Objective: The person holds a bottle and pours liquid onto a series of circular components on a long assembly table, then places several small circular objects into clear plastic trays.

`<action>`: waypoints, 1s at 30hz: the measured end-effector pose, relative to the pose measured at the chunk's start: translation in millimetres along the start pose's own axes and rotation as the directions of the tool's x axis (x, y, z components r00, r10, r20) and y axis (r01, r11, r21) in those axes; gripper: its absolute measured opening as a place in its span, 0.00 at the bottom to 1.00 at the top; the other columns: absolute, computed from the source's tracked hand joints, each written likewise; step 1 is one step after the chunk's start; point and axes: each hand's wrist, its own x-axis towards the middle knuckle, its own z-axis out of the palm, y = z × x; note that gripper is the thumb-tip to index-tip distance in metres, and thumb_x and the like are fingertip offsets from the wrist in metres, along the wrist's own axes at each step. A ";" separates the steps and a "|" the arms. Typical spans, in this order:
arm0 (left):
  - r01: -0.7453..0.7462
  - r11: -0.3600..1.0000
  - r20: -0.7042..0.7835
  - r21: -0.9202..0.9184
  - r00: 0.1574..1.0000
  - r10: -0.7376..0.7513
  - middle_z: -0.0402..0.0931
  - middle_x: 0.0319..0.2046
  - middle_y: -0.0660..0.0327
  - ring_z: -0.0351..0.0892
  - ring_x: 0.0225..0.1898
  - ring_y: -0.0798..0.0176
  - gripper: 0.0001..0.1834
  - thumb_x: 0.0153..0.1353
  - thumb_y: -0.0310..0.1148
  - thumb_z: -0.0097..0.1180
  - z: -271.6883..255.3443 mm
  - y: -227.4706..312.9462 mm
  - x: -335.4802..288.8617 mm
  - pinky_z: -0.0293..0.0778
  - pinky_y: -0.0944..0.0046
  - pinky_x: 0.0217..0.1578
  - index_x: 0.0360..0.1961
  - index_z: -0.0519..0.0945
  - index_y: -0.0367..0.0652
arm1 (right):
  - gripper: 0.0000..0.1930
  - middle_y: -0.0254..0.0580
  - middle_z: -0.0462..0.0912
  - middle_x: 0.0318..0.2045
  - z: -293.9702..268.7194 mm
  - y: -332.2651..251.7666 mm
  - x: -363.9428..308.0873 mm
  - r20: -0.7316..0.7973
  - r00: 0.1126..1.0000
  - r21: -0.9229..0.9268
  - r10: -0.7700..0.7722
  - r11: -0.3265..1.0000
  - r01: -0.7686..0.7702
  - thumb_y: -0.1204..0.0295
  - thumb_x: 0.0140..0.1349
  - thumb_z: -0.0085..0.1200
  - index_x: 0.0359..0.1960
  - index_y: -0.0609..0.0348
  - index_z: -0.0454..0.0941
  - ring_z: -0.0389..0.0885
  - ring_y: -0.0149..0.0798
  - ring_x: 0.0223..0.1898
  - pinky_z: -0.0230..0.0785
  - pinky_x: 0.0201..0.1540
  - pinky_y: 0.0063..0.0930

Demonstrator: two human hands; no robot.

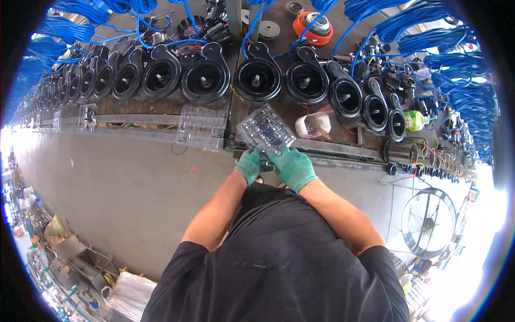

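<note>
A clear plastic tray [265, 127] filled with small shiny metal parts sits turned at an angle over the bench's front edge. My left hand [249, 166], in a green glove, is closed at the tray's near left corner. At its near right edge, my right hand [294, 168], gloved the same way, grips the plastic with its fingertips. Something small and dark shows between the two hands, too hidden to name. Just beyond the tray stands a round black housing [258, 80] with a metal shaft in its middle. A white container [313, 125] lies to the tray's right.
Similar black housings [206, 80] line the bench in a long row. Blue cable coils [413, 21] hang above. Another clear tray [201, 126] lies at the edge to the left. Farther right are a green bottle [414, 121], metal cylinders [402, 152] and a round fan [429, 222].
</note>
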 end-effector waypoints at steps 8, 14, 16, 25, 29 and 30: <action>-0.102 0.994 -0.017 -0.042 0.995 0.102 0.86 0.44 0.61 0.88 0.41 0.56 0.23 0.74 0.51 0.57 -4.1 -15.9 15.7 0.84 0.49 0.40 0.60 0.77 0.49 | 0.18 0.47 0.85 0.37 21.4 6.0 -7.9 -0.029 0.985 0.137 0.172 0.977 -0.166 0.61 0.65 0.60 0.55 0.47 0.81 0.87 0.52 0.38 0.81 0.40 0.48; -0.041 0.995 0.018 -0.093 0.999 0.043 0.85 0.48 0.57 0.87 0.44 0.55 0.19 0.75 0.42 0.57 4.2 -7.4 8.4 0.85 0.50 0.44 0.60 0.76 0.45 | 0.18 0.52 0.88 0.36 18.1 -0.3 -4.8 0.041 0.936 0.287 0.350 0.893 -0.347 0.56 0.66 0.60 0.50 0.53 0.81 0.87 0.57 0.37 0.79 0.40 0.51; -0.027 0.993 0.021 -0.115 0.999 0.030 0.84 0.49 0.57 0.86 0.45 0.55 0.18 0.75 0.40 0.57 6.3 -5.0 5.1 0.85 0.51 0.44 0.61 0.76 0.44 | 0.20 0.53 0.88 0.36 22.1 1.0 -1.6 0.046 0.928 0.321 0.370 0.874 -0.365 0.55 0.65 0.62 0.50 0.54 0.81 0.87 0.58 0.37 0.79 0.41 0.51; -0.020 0.988 0.006 -0.156 1.000 0.021 0.84 0.51 0.58 0.86 0.46 0.55 0.21 0.75 0.44 0.58 9.7 -3.5 -0.6 0.84 0.51 0.46 0.62 0.76 0.46 | 0.22 0.55 0.88 0.40 23.2 1.3 6.9 0.078 0.904 0.396 0.420 0.819 -0.415 0.59 0.60 0.68 0.53 0.56 0.80 0.87 0.58 0.43 0.78 0.46 0.50; 0.022 0.995 0.032 -0.097 0.999 -0.019 0.84 0.50 0.59 0.85 0.47 0.56 0.22 0.75 0.45 0.58 5.6 -4.8 4.9 0.83 0.51 0.48 0.63 0.76 0.46 | 0.22 0.57 0.87 0.42 41.1 8.1 8.1 0.061 0.888 0.464 0.456 0.775 -0.429 0.63 0.59 0.69 0.53 0.56 0.80 0.86 0.60 0.46 0.78 0.49 0.49; 0.034 0.996 0.039 -0.078 0.999 -0.031 0.84 0.50 0.59 0.85 0.47 0.56 0.22 0.75 0.45 0.57 1.6 -5.3 7.0 0.82 0.51 0.48 0.63 0.76 0.47 | 0.23 0.58 0.87 0.43 39.5 7.1 10.0 0.051 0.887 0.482 0.459 0.767 -0.425 0.64 0.58 0.69 0.53 0.57 0.80 0.85 0.60 0.47 0.78 0.50 0.49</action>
